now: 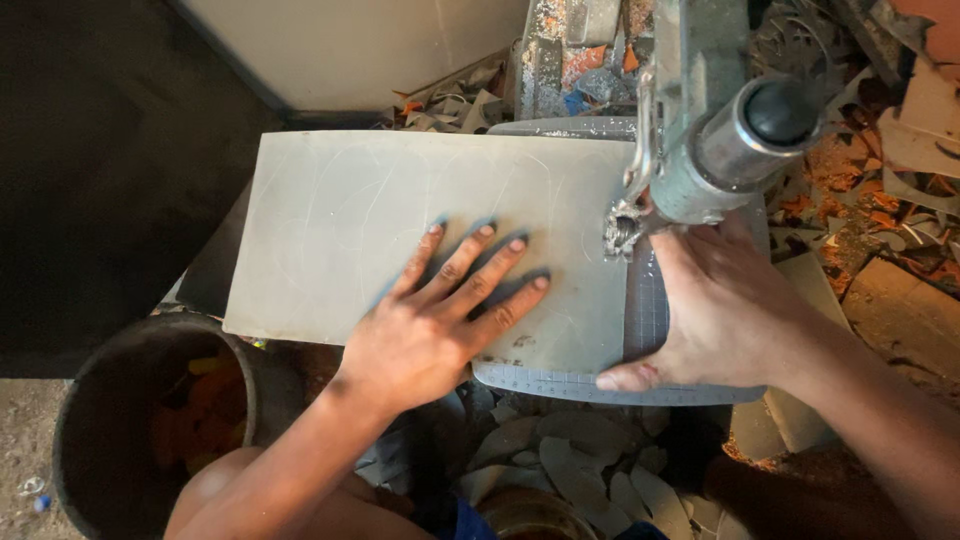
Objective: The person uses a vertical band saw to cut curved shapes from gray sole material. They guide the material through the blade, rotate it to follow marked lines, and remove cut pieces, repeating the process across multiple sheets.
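Observation:
A large pale grey sheet point(340, 220) with faint curved lines drawn on it lies flat on the ribbed metal table point(650, 320) of a cutting machine. My left hand point(440, 320) presses flat on the sheet, fingers spread. My right hand point(720, 310) rests at the sheet's right edge, thumb along the table's front rim, just below the machine's cutting tip point(622, 230). The green-grey machine head point(720, 130) with its black knob hangs over the sheet's right end.
A dark round bucket point(100, 420) with orange pieces stands at the lower left. Grey curved offcuts point(570, 470) pile below the table. Orange and tan scraps point(880, 190) litter the right side. A pale panel point(360, 50) leans at the back.

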